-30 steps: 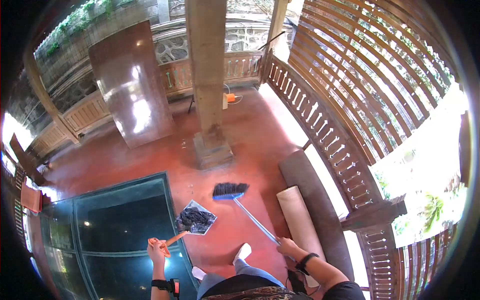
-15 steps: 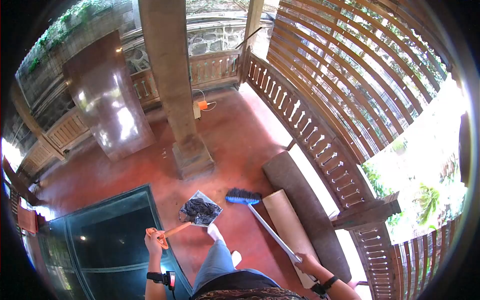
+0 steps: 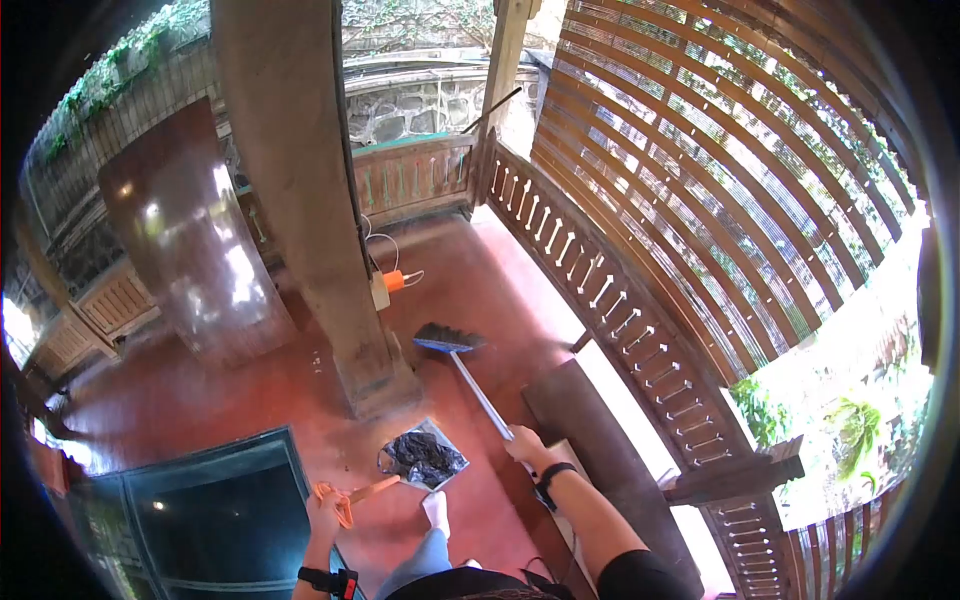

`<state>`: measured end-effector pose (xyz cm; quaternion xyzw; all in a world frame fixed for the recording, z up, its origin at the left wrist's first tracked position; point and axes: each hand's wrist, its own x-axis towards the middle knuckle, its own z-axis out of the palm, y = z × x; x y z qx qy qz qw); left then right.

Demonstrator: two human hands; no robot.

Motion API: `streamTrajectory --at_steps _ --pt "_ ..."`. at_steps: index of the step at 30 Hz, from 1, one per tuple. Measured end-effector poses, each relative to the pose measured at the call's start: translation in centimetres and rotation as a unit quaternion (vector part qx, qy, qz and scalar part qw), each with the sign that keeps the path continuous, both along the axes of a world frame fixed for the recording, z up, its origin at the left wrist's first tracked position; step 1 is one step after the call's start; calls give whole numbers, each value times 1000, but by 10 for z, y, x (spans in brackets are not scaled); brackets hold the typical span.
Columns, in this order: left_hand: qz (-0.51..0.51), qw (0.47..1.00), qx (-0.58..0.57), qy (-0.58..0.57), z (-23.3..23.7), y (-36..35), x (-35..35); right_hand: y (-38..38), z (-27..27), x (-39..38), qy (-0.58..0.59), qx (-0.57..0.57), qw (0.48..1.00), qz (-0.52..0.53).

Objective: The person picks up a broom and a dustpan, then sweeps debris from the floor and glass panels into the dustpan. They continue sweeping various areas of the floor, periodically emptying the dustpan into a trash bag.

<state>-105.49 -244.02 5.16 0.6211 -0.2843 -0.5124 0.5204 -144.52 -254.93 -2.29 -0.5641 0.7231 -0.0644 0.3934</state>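
Note:
My left hand (image 3: 322, 512) is closed round the orange handle (image 3: 372, 489) of a dustpan. A crumpled black bag (image 3: 424, 458) lies in the pan (image 3: 458, 482), which rests on the red floor in front of my foot. With my right hand (image 3: 524, 446) I grip the pale pole of a broom (image 3: 478, 391). The broom's head (image 3: 449, 338), blue with dark bristles, is on the floor beyond the dustpan, to the right of the wooden pillar's base.
A thick wooden pillar (image 3: 300, 200) stands ahead. Left are a glass-topped surface (image 3: 230, 510) and a leaning glossy panel (image 3: 190, 240). A dark bench-like block (image 3: 600, 430) lies right, beside the railing (image 3: 600, 290). An orange item (image 3: 394, 281) hangs by the pillar.
The broom has moved forward and left, its head now farther away beside the pillar. My right arm reaches farther forward. In view, the dustpan sits slightly lower and to the right.

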Motion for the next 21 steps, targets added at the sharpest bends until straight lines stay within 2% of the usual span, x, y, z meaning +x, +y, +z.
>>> streamTrajectory --at_steps 1,4,5,9,11,12,13,16,17,21 --pt "29 999 -35 24 -5 -4 -3 -15 -8 6 9 -10 1000 9" --pt "-1 1000 -20 -22 -3 -14 2 -40 -32 17 72 -10 996 42" --pt "19 1000 -15 5 -2 -16 1 -39 -40 17 104 -7 994 36" --pt "1 999 -24 -26 -10 -18 11 -15 -20 -1 103 6 995 10" --pt "-2 999 -4 -35 -5 -20 10 5 0 -13 47 73 995 -50" --pt "9 1000 -7 -27 -2 -20 9 16 6 -18 17 105 991 -80" --pt "20 1000 -9 -21 0 -20 7 34 -2 -27 32 53 995 -79" --pt "8 999 -18 -34 -3 -12 9 92 4 -45 82 64 992 -76" --pt "4 999 -23 -32 -5 -8 10 112 13 -48 65 115 988 -79" --pt "10 999 -44 -24 -7 21 12 225 11 -61 78 143 983 -81"
